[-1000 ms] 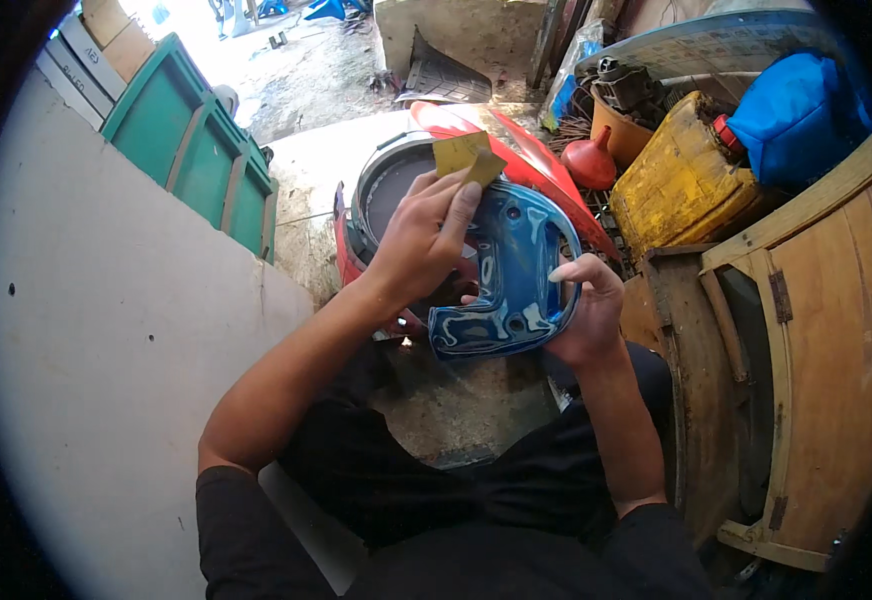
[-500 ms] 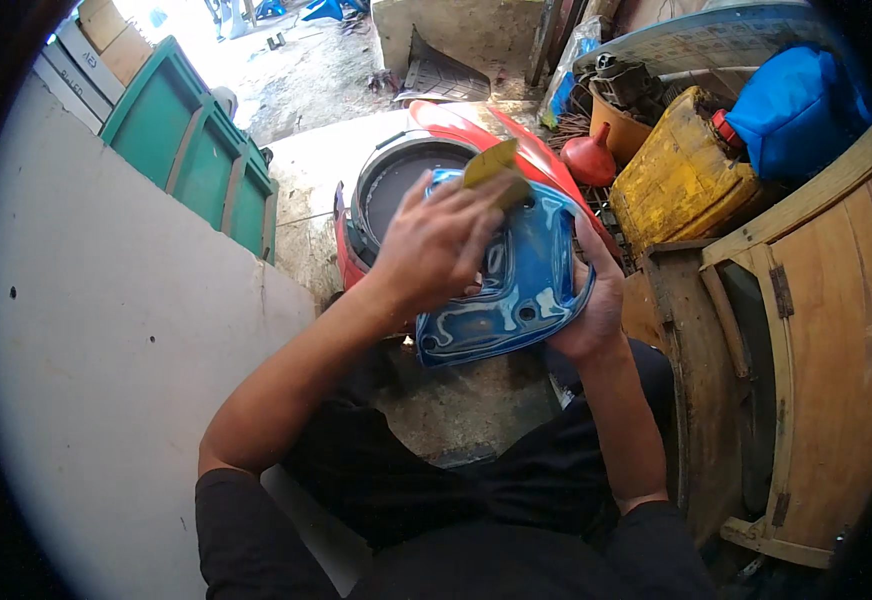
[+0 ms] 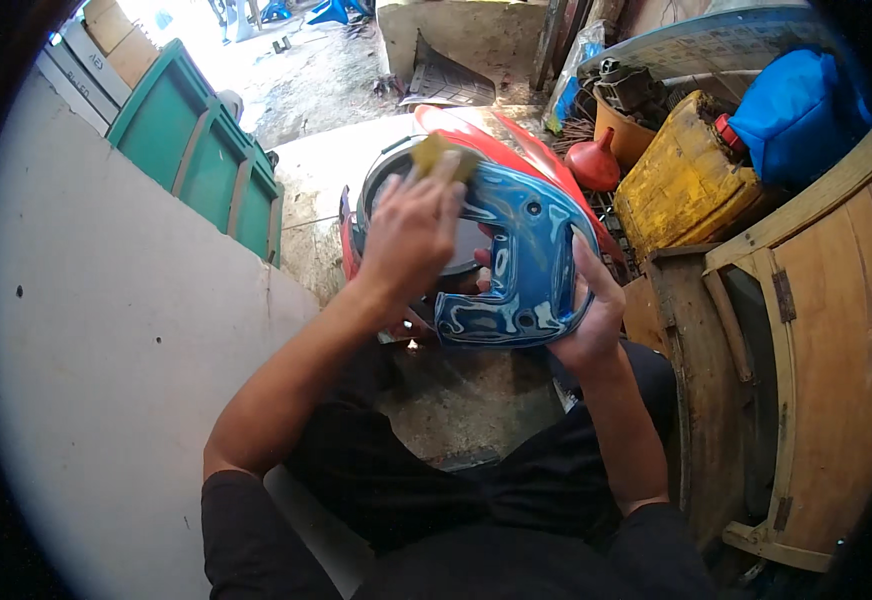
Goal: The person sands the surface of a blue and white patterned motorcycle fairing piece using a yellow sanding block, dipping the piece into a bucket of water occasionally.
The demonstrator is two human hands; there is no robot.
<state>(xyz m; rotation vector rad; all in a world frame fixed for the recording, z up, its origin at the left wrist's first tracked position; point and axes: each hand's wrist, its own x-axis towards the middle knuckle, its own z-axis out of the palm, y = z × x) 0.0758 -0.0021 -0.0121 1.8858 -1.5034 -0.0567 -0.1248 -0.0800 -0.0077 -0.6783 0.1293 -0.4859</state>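
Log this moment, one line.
left hand: holds yellow sheet at upper end of blue part | right hand: holds blue part | nearby: red funnel

Dark lettering (image 3: pixel 94 63), on pale stacked boards (image 3: pixel 104 80)

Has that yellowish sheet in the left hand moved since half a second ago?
Yes: judged against the red funnel, the yellowish sheet in the left hand has shifted leftward, farther from the funnel.

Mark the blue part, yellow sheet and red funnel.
Blue part (image 3: pixel 533 262), head view: on its broad middle.
Yellow sheet (image 3: pixel 430 153), head view: on its upper left face.
Red funnel (image 3: pixel 592 167), head view: on its wide cone.
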